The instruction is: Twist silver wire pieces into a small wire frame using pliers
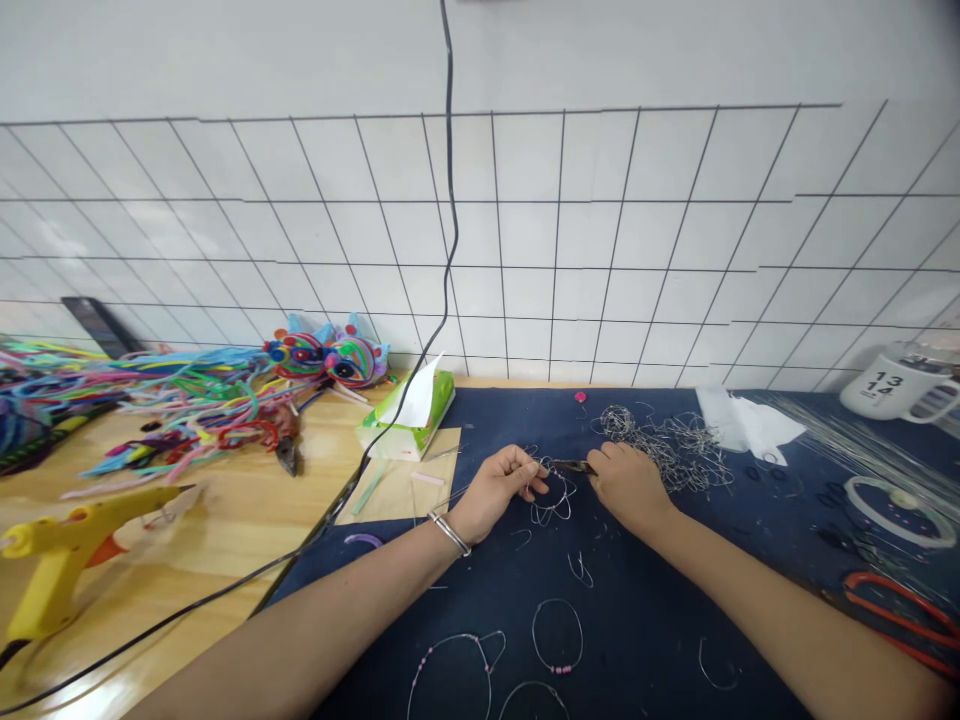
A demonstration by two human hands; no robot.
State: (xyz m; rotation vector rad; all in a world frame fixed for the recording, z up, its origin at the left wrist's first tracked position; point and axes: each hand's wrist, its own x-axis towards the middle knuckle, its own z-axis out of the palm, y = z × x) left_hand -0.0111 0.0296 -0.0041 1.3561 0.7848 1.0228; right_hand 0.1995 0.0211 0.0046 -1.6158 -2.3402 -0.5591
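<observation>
Between the fingertips of my left hand (pixel 514 475) is a bent wire piece (pixel 553 508) with looped, petal-like outlines and a few small beads. My right hand (pixel 626 482) is closed around a pair of pliers (pixel 571 466), whose dark jaws point left and meet the wire close to my left fingertips. The handles are mostly hidden in my palm. Nearer to me on the dark blue cloth lie a wire ring with pink beads (pixel 557 636) and a larger beaded wire loop (pixel 452 660). Short wire offcuts (pixel 580 570) lie just below the held piece.
A tangled heap of wire (pixel 675 445) lies beyond my right hand. To the right are straight wires (pixel 862 450), a white mug (pixel 892 385) and red-handled scissors (pixel 900 600). Leftward are a tissue pack (pixel 412 415), a yellow glue gun (pixel 71 550), colourful pipe cleaners (pixel 187 390) and a black cable (pixel 450 150).
</observation>
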